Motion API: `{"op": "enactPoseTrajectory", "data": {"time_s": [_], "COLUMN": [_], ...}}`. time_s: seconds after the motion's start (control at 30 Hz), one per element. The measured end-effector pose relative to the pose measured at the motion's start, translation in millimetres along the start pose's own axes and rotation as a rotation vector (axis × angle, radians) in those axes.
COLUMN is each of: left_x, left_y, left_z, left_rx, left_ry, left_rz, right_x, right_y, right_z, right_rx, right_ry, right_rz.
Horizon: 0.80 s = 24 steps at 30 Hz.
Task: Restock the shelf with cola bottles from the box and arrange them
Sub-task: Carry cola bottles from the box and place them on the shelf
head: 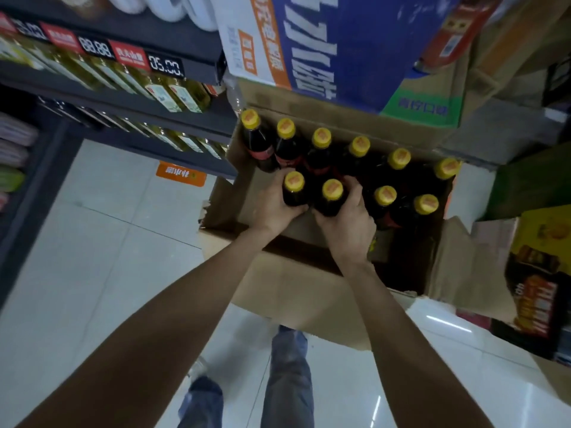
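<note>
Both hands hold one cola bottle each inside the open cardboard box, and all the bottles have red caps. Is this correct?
Not quite: the caps are yellow, as the head view shows. The left hand and right hand do each hold a cola bottle inside the open cardboard box.

1. Both hands reach into the open cardboard box (296, 291).
2. The left hand (273, 208) grips one yellow-capped cola bottle (294, 188).
3. The right hand (349, 220) grips its neighbour (331, 196), seemingly upright.
4. Eight more bottles (358, 149) stand behind.
</note>
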<state>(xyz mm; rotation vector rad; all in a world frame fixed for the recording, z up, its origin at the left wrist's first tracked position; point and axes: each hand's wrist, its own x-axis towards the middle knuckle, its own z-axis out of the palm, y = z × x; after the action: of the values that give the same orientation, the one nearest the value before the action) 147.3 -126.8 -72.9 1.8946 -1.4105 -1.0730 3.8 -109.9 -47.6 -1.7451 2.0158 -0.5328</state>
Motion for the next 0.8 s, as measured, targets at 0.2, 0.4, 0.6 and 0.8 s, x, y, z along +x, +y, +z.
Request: {"op": "enactPoseTrajectory", "data": {"time_s": [0.2,0.4,0.6,0.8], "left_x": [-65,-175,-287,-397], "left_y": [40,75,65,4], "left_z": [-82,-193,-274,-348], "left_rx": [-0.097,-0.272,-0.317,-0.461], "left_ry": [0.108,0.310,0.620,0.805], "left_rz": [-0.029,0.067,0.077,-0.022], "right_x": [-48,-88,-157,-237], "right_y": [-45,-117,-191,-292], "right_z": [-73,-142,-136,-87], "right_rx": [0.210,0.376,0.556,0.652], "right_ry": [0.149,0.033,-0.116,-0.540], "right_rz": [-0.092,-0.294,-0.480,-0.450]}}
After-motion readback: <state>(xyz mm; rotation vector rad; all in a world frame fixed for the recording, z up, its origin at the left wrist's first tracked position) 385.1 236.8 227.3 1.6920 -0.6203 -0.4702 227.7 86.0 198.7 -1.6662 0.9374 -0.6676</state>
